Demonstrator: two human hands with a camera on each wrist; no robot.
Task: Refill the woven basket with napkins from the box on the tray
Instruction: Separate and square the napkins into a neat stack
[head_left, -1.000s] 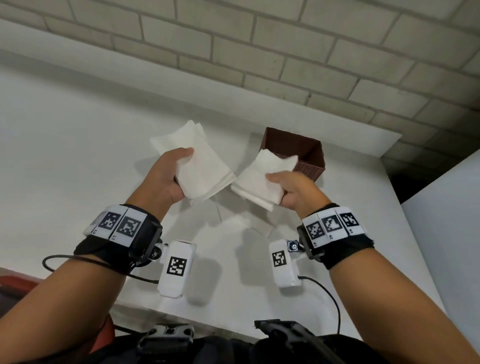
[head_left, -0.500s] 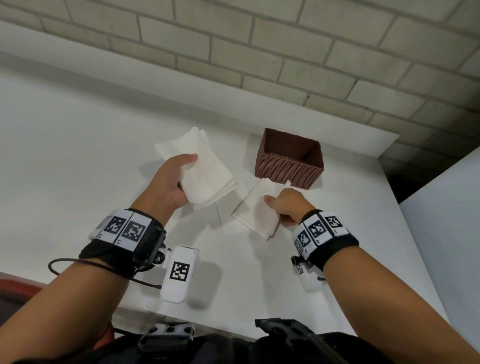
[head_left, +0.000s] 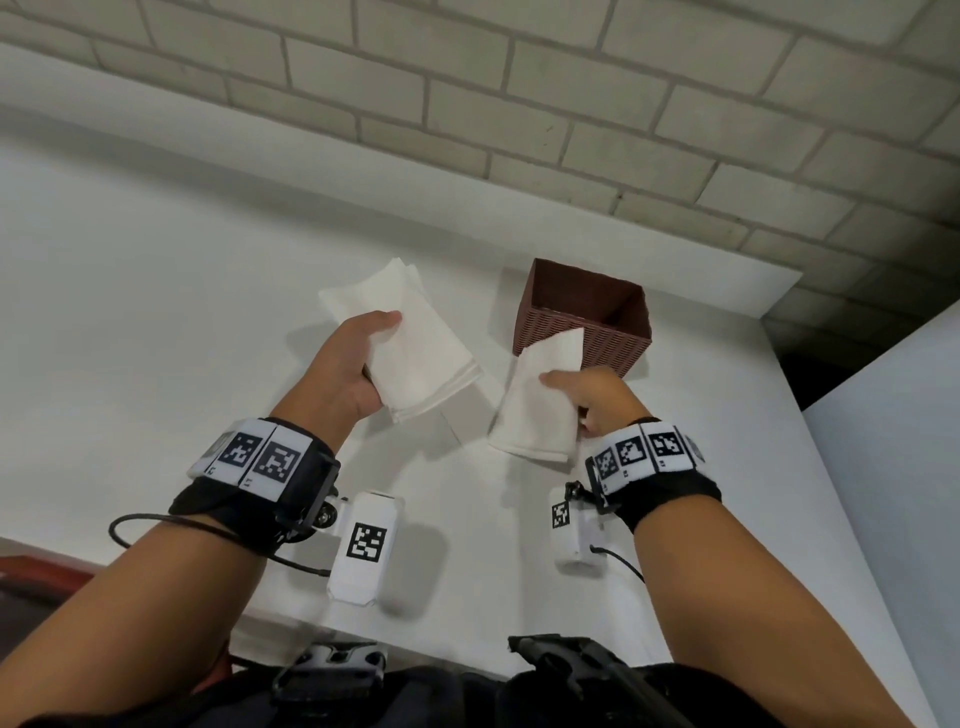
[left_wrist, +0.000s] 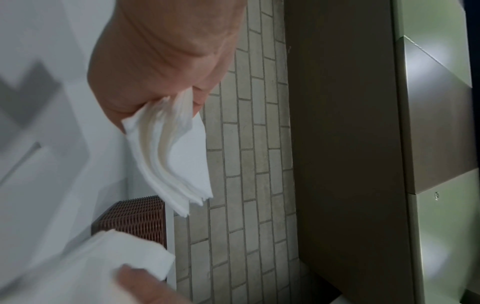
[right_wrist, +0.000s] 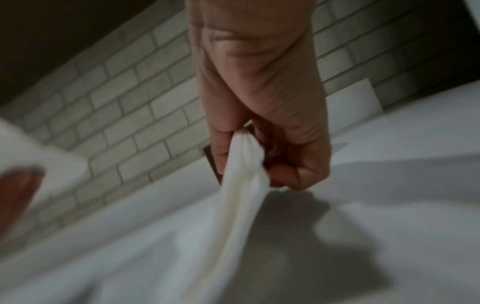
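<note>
Napkins: left hand (head_left: 358, 358) grips one stack (head_left: 410, 343), right hand (head_left: 592, 395) another (head_left: 540, 410); next, lower into woven basket (head_left: 587, 332) at 1 o'clock.

Both forearms are reaching forward, each wrist wearing a black band. The left hand (head_left: 349, 370) is gripping a napkin stack (head_left: 415, 358), thumb lying on top. The right hand (head_left: 592, 396) is pinching a second napkin stack (head_left: 540, 410) between thumb and curled fingers (right_wrist: 306, 172).

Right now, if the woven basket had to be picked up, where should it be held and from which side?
Judging by its open top, grip the woven basket by its rim, coming from above; a rear wall looks safest, since the right hand and its napkins crowd the near left corner.
</note>
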